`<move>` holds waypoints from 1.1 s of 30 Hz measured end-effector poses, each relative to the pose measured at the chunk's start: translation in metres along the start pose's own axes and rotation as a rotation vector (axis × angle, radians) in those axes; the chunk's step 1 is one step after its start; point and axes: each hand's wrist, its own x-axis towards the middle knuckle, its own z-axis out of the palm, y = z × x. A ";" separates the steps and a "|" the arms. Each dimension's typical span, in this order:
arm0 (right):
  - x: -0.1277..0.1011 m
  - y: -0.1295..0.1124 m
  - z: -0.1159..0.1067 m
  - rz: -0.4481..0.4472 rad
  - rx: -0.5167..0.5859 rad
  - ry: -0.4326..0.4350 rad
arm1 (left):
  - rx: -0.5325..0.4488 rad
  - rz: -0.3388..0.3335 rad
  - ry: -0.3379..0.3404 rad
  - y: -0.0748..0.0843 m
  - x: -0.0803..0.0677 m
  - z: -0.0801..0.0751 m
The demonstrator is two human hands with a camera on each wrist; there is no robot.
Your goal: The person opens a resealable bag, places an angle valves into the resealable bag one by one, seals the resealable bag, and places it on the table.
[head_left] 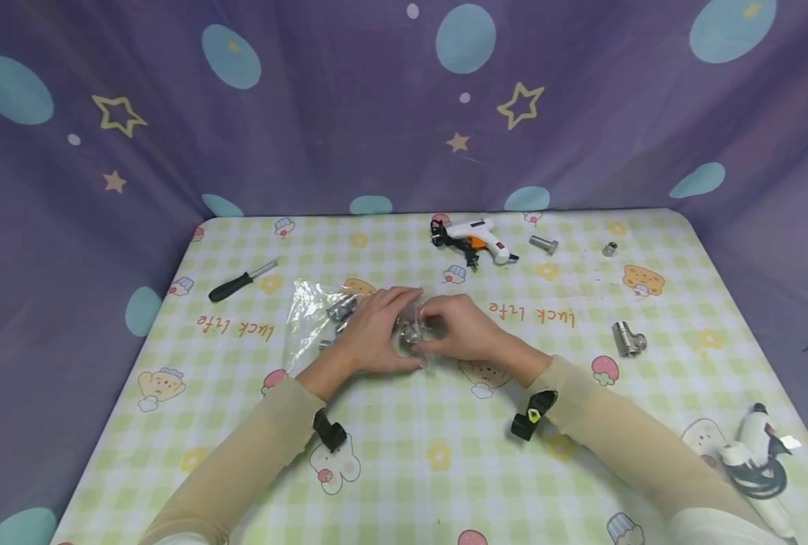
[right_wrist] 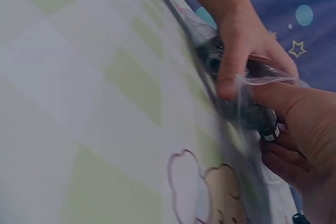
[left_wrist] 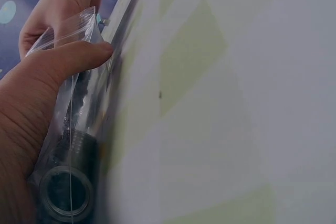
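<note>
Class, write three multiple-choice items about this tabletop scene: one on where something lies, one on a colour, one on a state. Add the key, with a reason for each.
1. Where does the screwdriver lie?
A. left of the hands
B. beside the tee fitting
C. under the glue gun

2. What colour is the screwdriver's grip?
A. red
B. black
C. yellow

3. What are the left hand and right hand doing with the clear plastic bag?
A. resting apart from it
B. both holding it
C. only the right touches it

Key: 1 A, it lies far left on the checked tablecloth, across from the metal tee fitting and away from the white glue gun. 2 B, the grip is black. 3 B, both wrist views show fingers pinching the bag, which holds metal fittings.
</note>
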 end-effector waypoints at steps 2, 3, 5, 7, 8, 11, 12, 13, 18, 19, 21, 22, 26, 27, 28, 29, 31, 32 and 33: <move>0.001 0.000 0.004 -0.007 0.017 0.014 | -0.015 0.000 0.002 0.000 0.000 -0.001; 0.001 0.000 0.006 -0.011 0.026 0.023 | -0.020 0.002 0.005 0.000 0.000 -0.001; 0.001 -0.001 0.009 -0.020 0.038 0.037 | -0.028 0.006 0.010 0.000 0.000 -0.001; 0.001 -0.001 0.012 -0.029 0.052 0.050 | -0.033 0.011 0.017 0.000 0.001 0.000; 0.001 0.000 0.014 -0.031 0.055 0.054 | -0.034 0.012 0.018 0.000 0.001 0.000; -0.001 0.000 0.015 -0.029 0.055 0.057 | -0.036 0.012 0.019 0.000 0.001 0.000; -0.001 0.000 0.015 -0.025 0.056 0.054 | -0.037 0.012 0.019 0.000 0.001 0.000; -0.001 0.000 0.015 -0.021 0.056 0.047 | -0.039 0.011 0.018 0.000 0.001 0.000; -0.002 -0.002 0.010 0.006 0.099 0.006 | -0.038 0.018 0.018 -0.001 0.001 -0.002; -0.002 -0.003 0.010 0.015 0.115 -0.004 | -0.035 0.018 0.017 -0.001 0.001 -0.002; -0.003 -0.003 0.009 0.038 0.155 -0.024 | -0.028 0.017 0.016 -0.002 0.001 -0.002; -0.003 -0.003 0.009 0.047 0.170 -0.032 | -0.024 0.016 0.015 -0.002 0.001 -0.002; -0.003 -0.002 0.010 0.062 0.209 -0.047 | -0.020 0.016 0.014 -0.002 0.000 -0.002; -0.003 -0.002 0.010 0.059 0.209 -0.048 | -0.020 0.017 0.014 -0.002 0.001 -0.002; -0.003 -0.002 0.010 0.055 0.205 -0.049 | -0.020 0.018 0.014 -0.002 0.001 -0.001; -0.003 -0.002 0.009 0.054 0.203 -0.053 | -0.019 0.018 0.014 -0.002 0.001 -0.001; -0.003 -0.002 0.007 0.055 0.192 -0.063 | -0.015 0.017 0.014 -0.001 0.001 0.000; -0.004 -0.002 0.005 0.059 0.187 -0.064 | -0.014 0.016 0.012 -0.001 0.002 0.000; -0.005 -0.002 0.003 0.066 0.180 -0.066 | -0.013 0.015 0.010 0.000 0.002 0.000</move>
